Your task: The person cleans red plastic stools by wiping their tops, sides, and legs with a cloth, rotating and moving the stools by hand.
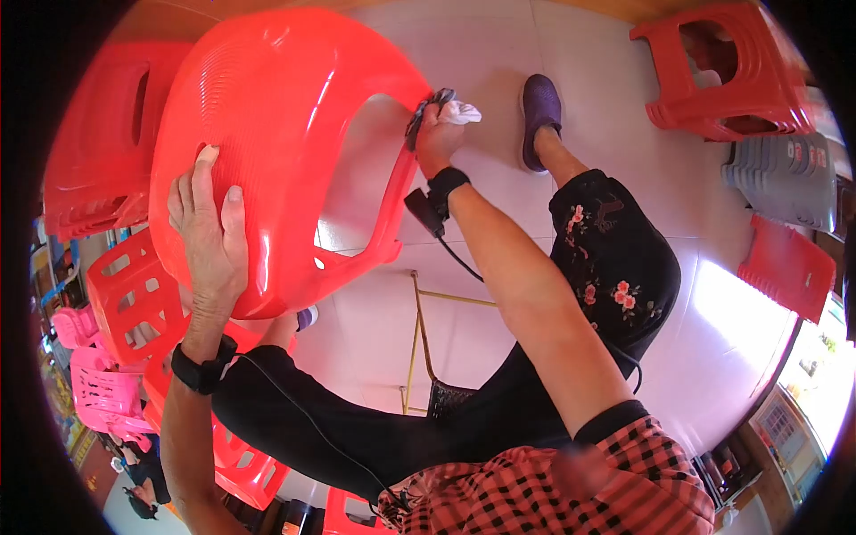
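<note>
A large red plastic stool (259,116) is tilted in front of me, its smooth seat facing left and its legs pointing right. My left hand (209,223) lies spread on the seat, fingers apart. Wrapped round a grey and white cloth (459,112), my right hand (437,138) presses it against the stool's leg near the upper end. Black bands with cables sit on both wrists.
Stacked red stools stand at the upper right (704,71) and far left (107,125). Grey stools (785,178) are at the right. Pink chairs (107,388) and another person (147,473) are at the lower left. A yellow metal frame (415,330) is beneath me.
</note>
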Demonstrator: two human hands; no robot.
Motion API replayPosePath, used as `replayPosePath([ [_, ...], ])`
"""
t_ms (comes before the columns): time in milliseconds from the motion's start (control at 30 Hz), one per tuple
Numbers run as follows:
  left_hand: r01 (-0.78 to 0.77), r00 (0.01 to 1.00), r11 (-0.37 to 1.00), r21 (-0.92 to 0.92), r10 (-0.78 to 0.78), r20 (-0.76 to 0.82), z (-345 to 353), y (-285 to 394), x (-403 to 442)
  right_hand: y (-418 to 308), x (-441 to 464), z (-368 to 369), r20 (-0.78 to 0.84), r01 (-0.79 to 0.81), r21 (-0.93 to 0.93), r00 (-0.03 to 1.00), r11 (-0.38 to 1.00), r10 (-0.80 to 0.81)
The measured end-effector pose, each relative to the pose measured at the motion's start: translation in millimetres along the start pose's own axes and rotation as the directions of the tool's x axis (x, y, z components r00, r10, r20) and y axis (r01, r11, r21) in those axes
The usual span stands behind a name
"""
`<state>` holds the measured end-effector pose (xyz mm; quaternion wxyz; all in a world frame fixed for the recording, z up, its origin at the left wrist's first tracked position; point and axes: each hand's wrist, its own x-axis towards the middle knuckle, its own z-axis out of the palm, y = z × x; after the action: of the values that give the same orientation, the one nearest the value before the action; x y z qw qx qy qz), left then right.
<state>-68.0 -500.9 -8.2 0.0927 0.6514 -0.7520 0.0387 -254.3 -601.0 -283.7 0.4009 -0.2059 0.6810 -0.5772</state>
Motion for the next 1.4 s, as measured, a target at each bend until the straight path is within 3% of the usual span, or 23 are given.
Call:
replayPosePath([
  [33, 0.015, 1.0, 1.0, -0.001, -0.015, 0.0, 0.3, -0.5, 1.4, 8.6, -4.1, 3.3, 0.039, -0.004, -0.011, 0.999, 1.0, 0.004],
  [100, 0.023, 1.0, 1.0, -0.01, -0.023, -0.003, 3.0, -1.9, 3.9, 19.6, -34.7, -8.9, 0.138, 0.277, -0.339, 0.96, 0.899, -0.244],
  [133, 0.005, 1.0, 1.0, -0.013, -0.005, -0.024, 4.7, -4.9, 6.8, 46.5, -43.0, -5.6, 0.094, 0.558, -0.52, 0.79, 0.646, -0.606],
  [167, -0.012, 0.999, 1.0, -0.014, 0.011, -0.048, 5.2, -6.2, 9.2, 29.4, -74.1, -22.4, 0.25, 0.072, -0.374, 0.968, 0.925, 0.026],
  [233, 0.014, 0.999, 1.0, -0.009, -0.014, -0.037, 4.0, -4.2, 10.6, 58.8, -118.0, -45.7, 0.27, 0.014, -0.305, 0.96, 0.952, 0.072],
  [267, 0.044, 0.999, 0.999, -0.004, -0.044, -0.026, 3.2, -3.0, 11.0, 64.9, -135.6, -68.3, 0.434, -0.001, -0.26, 0.893, 0.965, 0.118],
  [333, 0.029, 0.999, 0.999, -0.015, -0.029, -0.039, 5.0, -5.5, 13.0, 92.4, -157.6, -100.1, 0.602, 0.146, -0.51, 0.764, 0.848, 0.231],
  [400, 0.024, 0.999, 0.999, -0.022, -0.025, -0.046, 5.6, -7.8, 15.9, 92.9, -162.6, -112.5, 0.588, 0.089, -0.52, 0.759, 0.849, 0.28],
  [467, -0.023, 0.996, 1.0, -0.002, 0.023, -0.085, 6.5, -8.6, 14.4, 104.8, -159.8, -110.7, 0.359, -0.187, -0.482, 0.849, 0.856, 0.388],
  [500, -0.016, 0.997, 1.0, -0.005, 0.016, -0.076, 6.7, -9.6, 11.1, 82.3, -144.0, -99.4, 0.217, -0.279, -0.426, 0.892, 0.861, 0.397],
  [533, -0.002, 0.997, 1.0, -0.02, 0.0, -0.073, 6.7, -9.9, 11.5, 84.7, -120.0, -82.5, 0.196, -0.304, -0.09, 0.928, 0.948, 0.316],
  [567, 0.011, 0.997, 0.999, -0.035, -0.014, -0.07, 6.7, -9.9, 13.6, 81.3, -87.4, -70.6, 0.198, -0.32, -0.109, 0.921, 0.941, 0.336],
  [667, 0.023, 0.998, 1.0, -0.011, -0.024, -0.051, 4.7, -7.3, 12.8, 9.5, -17.5, -44.9, 0.197, 0.012, -0.159, 0.98, 0.987, 0.02],
  [733, 0.02, 0.998, 1.0, -0.016, -0.021, -0.055, 4.3, -8.2, 10.6, -2.9, -6.5, -31.7, 0.264, -0.016, -0.059, 0.964, 0.998, 0.031],
  [800, 0.008, 0.998, 1.0, -0.017, -0.009, -0.064, 2.0, -8.1, 9.8, -9.7, -19.9, -18.0, 0.219, 0.163, -0.203, 0.969, 0.965, -0.117],
  [833, 0.004, 0.997, 1.0, -0.016, -0.005, -0.073, 1.9, -7.2, 9.4, 29.5, -21.3, -8.5, 0.271, -0.113, -0.066, 0.954, 0.991, 0.127],
  [933, -0.006, 0.997, 1.0, -0.021, 0.005, -0.073, 7.1, -10.2, 11.6, 39.9, -81.7, -30.5, 0.156, 0.182, -0.287, 0.978, 0.94, -0.141],
  [1000, -0.012, 0.996, 1.0, -0.026, 0.01, -0.083, 9.2, -11.7, 13.6, 25.9, -109.4, -64.9, 0.414, -0.056, -0.579, 0.839, 0.813, 0.353],
  [1033, 0.01, 0.999, 1.0, -0.029, -0.012, -0.051, 8.3, -12.7, 14.1, 48.2, -125.5, -83.0, 0.553, 0.118, -0.44, 0.817, 0.89, 0.165],
  [1133, 0.017, 0.998, 1.0, -0.009, -0.018, -0.063, 7.1, -12.5, 14.5, 42.1, -133.9, -94.9, 0.602, 0.055, -0.318, 0.783, 0.946, 0.157],
  [1233, -0.015, 0.996, 1.0, -0.013, 0.014, -0.085, 9.4, -14.2, 16.1, 40.2, -104.4, -72.6, 0.578, 0.153, -0.265, 0.815, 0.952, 0.03],
  [1300, -0.016, 0.996, 1.0, -0.02, 0.014, -0.083, 7.7, -13.9, 15.7, 45.6, -70.0, -46.3, 0.392, 0.024, -0.309, 0.914, 0.951, 0.104],
  [1400, 0.021, 0.998, 1.0, -0.018, -0.022, -0.058, 4.0, -8.7, 14.4, -20.2, -11.1, -31.9, 0.466, 0.196, -0.247, 0.883, 0.949, -0.061],
])
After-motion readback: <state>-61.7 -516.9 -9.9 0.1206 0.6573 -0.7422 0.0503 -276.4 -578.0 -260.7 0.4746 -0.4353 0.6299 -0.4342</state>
